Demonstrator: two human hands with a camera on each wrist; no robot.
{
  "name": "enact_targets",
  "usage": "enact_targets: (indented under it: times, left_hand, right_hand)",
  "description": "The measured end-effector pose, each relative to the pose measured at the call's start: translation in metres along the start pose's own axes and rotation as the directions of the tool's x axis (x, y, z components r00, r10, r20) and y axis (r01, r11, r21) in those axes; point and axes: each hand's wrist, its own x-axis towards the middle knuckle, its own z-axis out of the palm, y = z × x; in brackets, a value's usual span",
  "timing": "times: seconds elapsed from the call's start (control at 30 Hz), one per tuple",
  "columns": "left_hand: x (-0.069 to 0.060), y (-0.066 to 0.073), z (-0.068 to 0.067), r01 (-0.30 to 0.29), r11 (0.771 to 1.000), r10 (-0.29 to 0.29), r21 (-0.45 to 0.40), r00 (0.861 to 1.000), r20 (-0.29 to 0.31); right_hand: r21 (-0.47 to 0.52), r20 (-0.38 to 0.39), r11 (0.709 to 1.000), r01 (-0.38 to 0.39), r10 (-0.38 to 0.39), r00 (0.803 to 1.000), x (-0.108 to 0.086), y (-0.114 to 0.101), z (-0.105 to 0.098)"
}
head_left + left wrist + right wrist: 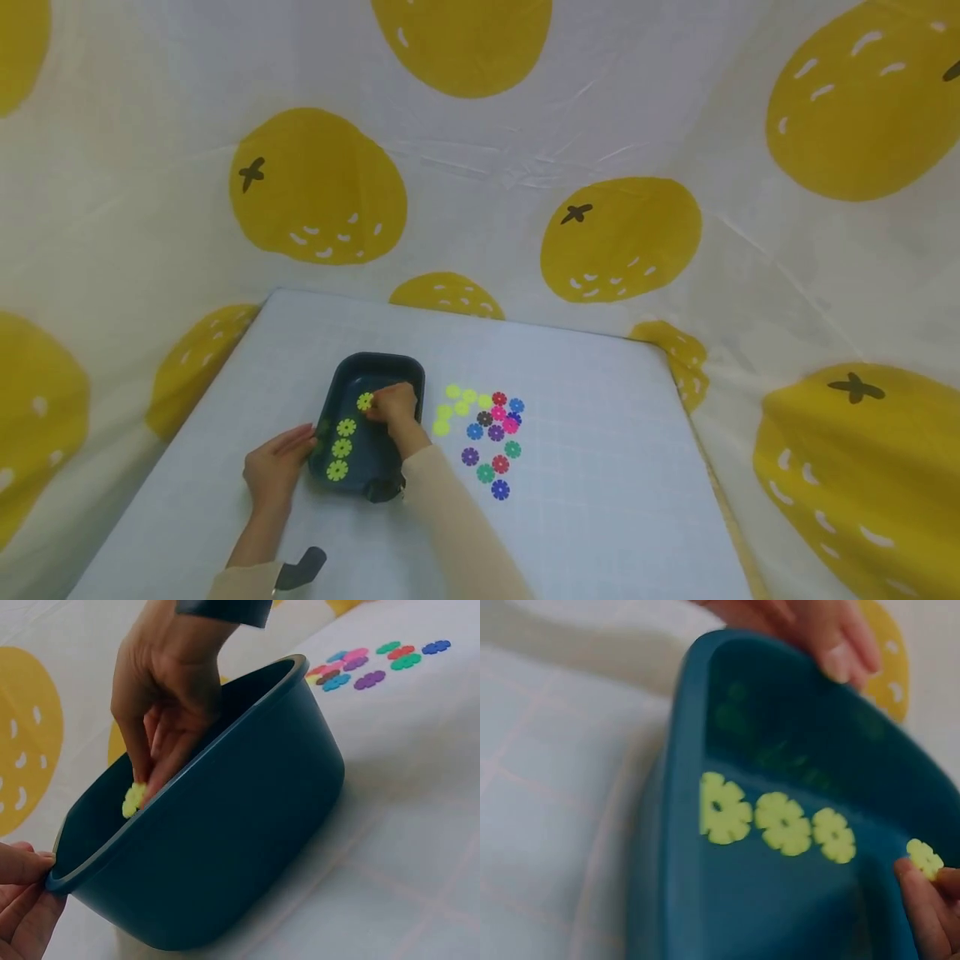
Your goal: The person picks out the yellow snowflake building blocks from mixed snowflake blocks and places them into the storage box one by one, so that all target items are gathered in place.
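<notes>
A yellow-green, flower-shaped flat disc with a notched edge [365, 402] is at the fingertips of the right hand [395, 404], pinched between thumb and fingers, and shows on the left side of that hand in the head view. Hand and disc are both inside a dark teal, rounded rectangular plastic bin [378, 454]; whether the disc touches the bin's floor cannot be told.

The left hand [277, 467] holds the bin's rim on its left side, thumb and fingers closed narrowly over the edge.

Three matching yellow-green discs [342, 448] lie flat in a row on the bin's floor, along the left wall and between the two hands. The pinched disc is just beyond the row's far end.

To the right of the bin, on a pale, faintly checked cloth-covered desk [615, 467], lies a cluster of loose yellow-green discs [445, 412]. Beside it are scattered red, pink, blue, purple, green and dark discs [496, 432], well apart from the left hand.
</notes>
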Motion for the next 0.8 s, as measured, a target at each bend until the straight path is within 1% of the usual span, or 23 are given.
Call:
enact_targets:
  times: [0.07,0.17,0.3,0.43,0.47,0.53,0.67,0.7,0.8]
  left_hand:
    - [0.001,0.0,0.001,-0.001,1.0,0.001,0.0,1.0,0.0]
    - [0.001,0.001,0.003,-0.001,1.0,0.001,0.0,1.0,0.01]
    - [-0.001,0.001,0.004,-0.006,0.999,0.005,0.031,1.0,0.024]
    - [-0.004,0.0,0.004,-0.004,0.999,0.002,0.051,0.999,0.038]
    - [-0.005,-0.001,0.005,-0.003,0.999,0.001,0.052,0.999,0.04]
    - [-0.005,-0.001,0.005,-0.002,0.999,-0.001,0.052,0.999,0.042]
    - [-0.004,-0.003,0.004,-0.022,0.998,0.02,0.065,0.999,0.034]
    - [-0.004,-0.003,0.003,-0.023,0.997,0.021,0.07,0.999,0.03]
    - [-0.001,-0.003,0.002,-0.018,0.996,0.017,0.082,1.0,0.016]
  right_hand:
    - [-0.041,-0.012,0.999,-0.009,0.008,1.0,0.002,0.002,0.003]
    - [-0.052,-0.039,0.998,-0.033,0.031,0.999,0.004,0.006,0.008]
    - [-0.052,-0.092,0.998,-0.029,0.024,0.995,0.003,0.01,0.013]
    - [-0.061,-0.116,0.998,-0.016,0.009,0.993,0.003,0.012,0.015]
    - [-0.077,-0.114,0.997,-0.009,0.001,0.993,0.001,0.011,0.014]
    - [-0.156,-0.108,0.987,0.023,-0.041,0.993,-0.003,0.009,0.013]
    - [-0.308,-0.103,0.945,0.112,-0.15,0.983,-0.013,0.002,0.015]
    - [-0.325,-0.098,0.936,0.132,-0.172,0.98,-0.015,0.001,0.016]
    - [-0.328,-0.063,0.93,0.164,-0.195,0.979,-0.02,-0.002,0.02]
